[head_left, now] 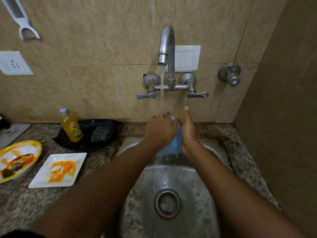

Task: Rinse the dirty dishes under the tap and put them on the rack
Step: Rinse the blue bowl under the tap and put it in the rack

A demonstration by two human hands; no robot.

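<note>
Both hands are rinsing a blue dish (177, 143) under the running tap (167, 47): left hand (160, 129) gripping it, right hand (188, 129) pressing flat; racking it likely comes next, with two dirty plates (58, 169) waiting on the desk (42, 203)

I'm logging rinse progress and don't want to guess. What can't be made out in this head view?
- Blue dish: its shape and how clean it is, hidden between the left hand and right hand.
- Rack: outside the frame.
- Yellow-rimmed plate: cut off by the left edge.
- Dark object at the left edge: cut off and blurred, unidentifiable.
</note>
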